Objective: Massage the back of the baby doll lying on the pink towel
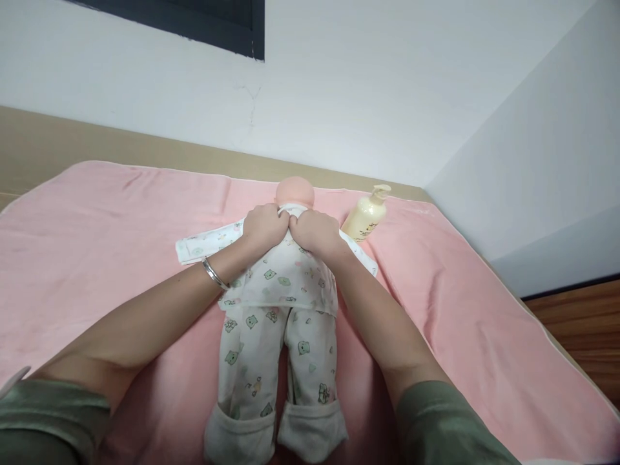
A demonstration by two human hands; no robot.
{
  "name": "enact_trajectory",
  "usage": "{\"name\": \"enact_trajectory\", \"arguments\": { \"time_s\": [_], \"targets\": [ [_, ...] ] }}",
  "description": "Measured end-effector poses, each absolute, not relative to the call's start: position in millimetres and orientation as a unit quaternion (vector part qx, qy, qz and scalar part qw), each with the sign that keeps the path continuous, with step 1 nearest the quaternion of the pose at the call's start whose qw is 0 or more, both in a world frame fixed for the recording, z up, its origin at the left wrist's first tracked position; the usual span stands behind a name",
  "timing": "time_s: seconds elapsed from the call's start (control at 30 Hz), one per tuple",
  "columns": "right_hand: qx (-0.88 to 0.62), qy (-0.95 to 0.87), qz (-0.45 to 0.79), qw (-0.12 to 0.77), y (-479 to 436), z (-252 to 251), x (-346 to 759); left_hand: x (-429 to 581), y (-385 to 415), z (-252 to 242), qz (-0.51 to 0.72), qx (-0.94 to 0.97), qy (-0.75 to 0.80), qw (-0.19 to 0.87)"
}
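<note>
One doll (289, 294) is lying at the middle of one pink sheet (450, 310), its bald head near the far edge and its two trouser legs (252, 368) reaching toward the near edge. One pump bottle (365, 219) is standing near the far edge, right of the doll, bearing dark lettering too small to read. The doll is wearing a white shirt (285, 271) with green animal faces, two sleeves spreading sideways, and matching trousers with turned-up cuffs. Two hands, the left hand (266, 227) and right hand (317, 234), are resting at its collar, fingers curling inward, thumbs meeting; whether they are gripping cloth, I cannot tell.
</note>
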State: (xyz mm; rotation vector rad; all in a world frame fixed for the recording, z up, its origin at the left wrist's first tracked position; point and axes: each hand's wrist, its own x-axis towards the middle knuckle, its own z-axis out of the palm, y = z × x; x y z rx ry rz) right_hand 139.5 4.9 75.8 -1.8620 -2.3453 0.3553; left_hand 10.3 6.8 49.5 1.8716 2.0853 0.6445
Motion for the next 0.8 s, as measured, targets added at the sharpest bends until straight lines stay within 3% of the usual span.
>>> {"name": "enact_trajectory", "arguments": {
  "time_s": [0.5, 0.8],
  "targets": [
    [-0.627, -0.767, 0.033, 0.131, 9, 54, 147, 6, 2, 35, 0.32, 0.652, 0.673, 0.142],
    [-0.608, -0.782, 0.036, 0.132, 10, 55, 147, 6, 2, 35, 0.315, 0.658, 0.67, 0.141]
  ]
}}
